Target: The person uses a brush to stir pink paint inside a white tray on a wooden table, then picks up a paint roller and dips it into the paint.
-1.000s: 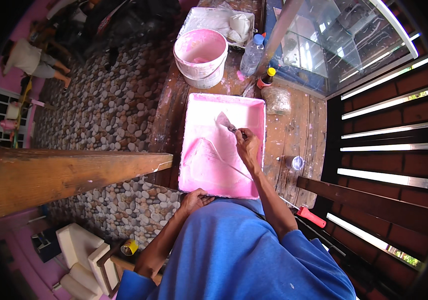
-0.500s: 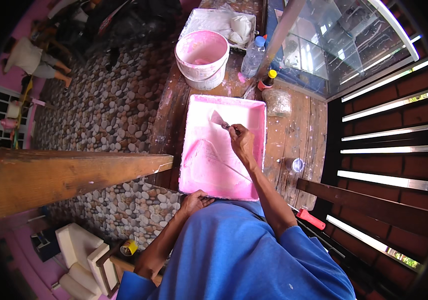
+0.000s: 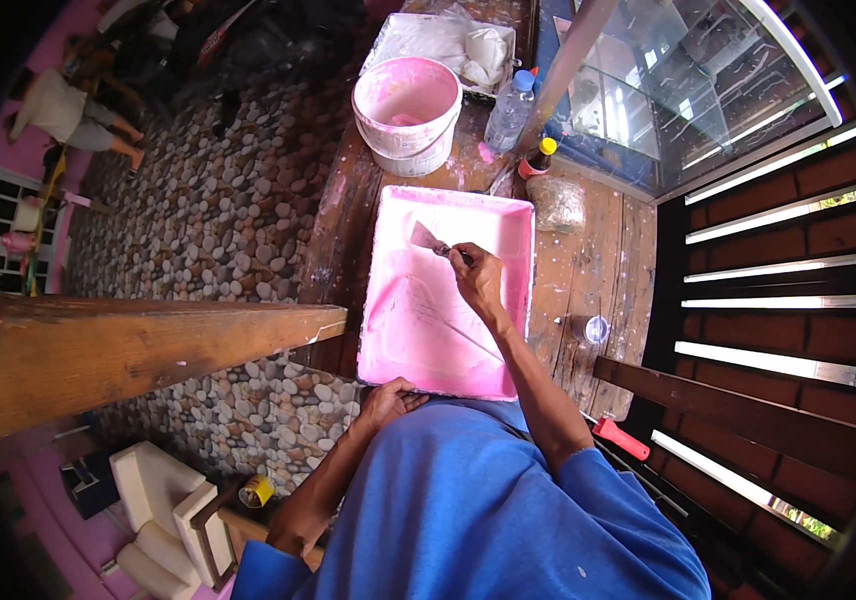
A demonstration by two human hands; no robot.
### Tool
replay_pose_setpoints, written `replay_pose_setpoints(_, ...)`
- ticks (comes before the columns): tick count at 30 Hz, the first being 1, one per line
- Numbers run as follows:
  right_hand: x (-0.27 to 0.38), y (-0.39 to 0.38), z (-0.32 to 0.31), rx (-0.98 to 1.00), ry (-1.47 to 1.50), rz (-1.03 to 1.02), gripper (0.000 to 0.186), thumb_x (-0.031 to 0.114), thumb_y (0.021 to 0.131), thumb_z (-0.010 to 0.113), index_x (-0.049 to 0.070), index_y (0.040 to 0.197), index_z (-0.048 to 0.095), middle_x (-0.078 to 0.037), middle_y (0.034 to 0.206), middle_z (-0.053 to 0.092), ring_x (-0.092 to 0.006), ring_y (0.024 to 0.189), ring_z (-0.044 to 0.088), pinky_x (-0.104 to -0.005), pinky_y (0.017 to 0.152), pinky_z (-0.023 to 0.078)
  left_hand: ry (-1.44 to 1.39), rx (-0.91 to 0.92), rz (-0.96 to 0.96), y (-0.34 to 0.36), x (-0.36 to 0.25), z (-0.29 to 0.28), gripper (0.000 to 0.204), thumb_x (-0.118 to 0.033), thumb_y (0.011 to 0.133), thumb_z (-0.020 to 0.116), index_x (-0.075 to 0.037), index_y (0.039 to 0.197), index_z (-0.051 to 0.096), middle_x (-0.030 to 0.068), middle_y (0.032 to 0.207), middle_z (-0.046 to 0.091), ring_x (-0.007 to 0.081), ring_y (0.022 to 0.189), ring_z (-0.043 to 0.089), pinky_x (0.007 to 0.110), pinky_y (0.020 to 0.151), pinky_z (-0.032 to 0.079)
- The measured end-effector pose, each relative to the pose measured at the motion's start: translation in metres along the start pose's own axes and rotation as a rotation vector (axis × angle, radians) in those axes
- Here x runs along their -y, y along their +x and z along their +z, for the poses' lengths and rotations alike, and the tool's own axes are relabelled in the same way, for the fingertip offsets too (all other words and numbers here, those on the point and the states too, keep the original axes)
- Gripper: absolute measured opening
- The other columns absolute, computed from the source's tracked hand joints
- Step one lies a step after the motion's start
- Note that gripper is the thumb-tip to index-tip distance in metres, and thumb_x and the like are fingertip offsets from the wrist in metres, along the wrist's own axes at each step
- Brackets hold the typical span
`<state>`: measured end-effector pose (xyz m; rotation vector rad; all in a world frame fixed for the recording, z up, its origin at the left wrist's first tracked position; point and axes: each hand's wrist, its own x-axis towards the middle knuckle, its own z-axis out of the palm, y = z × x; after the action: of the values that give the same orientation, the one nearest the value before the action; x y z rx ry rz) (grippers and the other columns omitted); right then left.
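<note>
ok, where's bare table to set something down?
Widest patch: the table right of the pink tray, between the plastic-wrapped bundle and the clear cup. A narrower strip runs between the tray and the table's left edge. Crowded: beyond the tray, where the bucket, blue-capped bottle, yellow-capped bottle and glass case stand close together.

The scraper [image 3: 426,237] is partly hidden by the right hand [image 3: 478,275]. I can't tell how the left hand [image 3: 388,402] meets the tray [image 3: 520,285]. Far right, the glass case [image 3: 663,90] is cut off.
</note>
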<state>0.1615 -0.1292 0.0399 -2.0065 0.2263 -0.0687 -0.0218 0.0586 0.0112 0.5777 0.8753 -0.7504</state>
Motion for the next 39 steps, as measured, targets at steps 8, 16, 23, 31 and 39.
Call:
replay_pose_setpoints(8,-0.015,0.007,0.011,0.013,0.079,-0.107,0.017,0.013,0.084,0.061,-0.003,0.088,0.065,-0.008,0.053,0.055,-0.0114,0.046,0.048,-0.0271,0.044,0.038,0.02,0.012,0.017,-0.001,0.0,0.002,0.014,-0.003,0.079,0.053,0.0,0.092,0.056,0.0093,0.095,0.058,0.0222,0.092,0.056,0.038,0.09,0.047)
replay_pose_setpoints(16,0.003,0.008,0.004,0.021,0.023,-0.113,0.016,0.013,0.082,0.059,-0.002,0.085,0.065,-0.012,0.056,0.057,-0.019,0.048,0.053,-0.0317,0.047,0.041,0.011,0.014,0.015,0.001,0.0,0.001,0.015,-0.003,0.079,0.053,0.0,0.093,0.056,0.0092,0.095,0.058,0.0219,0.092,0.056,0.037,0.089,0.047)
replay_pose_setpoints(23,0.001,0.009,0.007,-0.029,0.027,-0.123,0.016,0.012,0.081,0.056,-0.002,0.081,0.065,-0.015,0.056,0.058,-0.0238,0.048,0.057,-0.0343,0.049,0.044,0.015,0.01,0.008,0.001,0.0,0.002,0.016,-0.003,0.079,0.054,0.0,0.094,0.056,0.0093,0.095,0.058,0.0217,0.093,0.056,0.037,0.089,0.047)
replay_pose_setpoints(31,-0.006,-0.001,0.003,-0.015,0.119,-0.002,0.017,0.014,0.083,0.06,-0.002,0.087,0.065,-0.008,0.054,0.055,-0.0104,0.047,0.048,-0.0266,0.044,0.038,0.022,0.004,0.004,0.0,0.0,0.002,0.015,-0.003,0.079,0.053,0.0,0.094,0.056,0.0097,0.096,0.058,0.0219,0.093,0.056,0.036,0.089,0.047)
replay_pose_setpoints(39,-0.021,-0.023,-0.05,-0.108,-0.009,-0.065,0.016,0.012,0.084,0.06,-0.002,0.088,0.064,-0.002,0.057,0.051,-0.0068,0.05,0.043,-0.0236,0.045,0.035,0.013,-0.001,-0.008,0.002,-0.001,0.001,0.009,-0.004,0.079,0.053,-0.001,0.088,0.055,0.0102,0.096,0.058,0.0222,0.093,0.056,0.037,0.089,0.047)
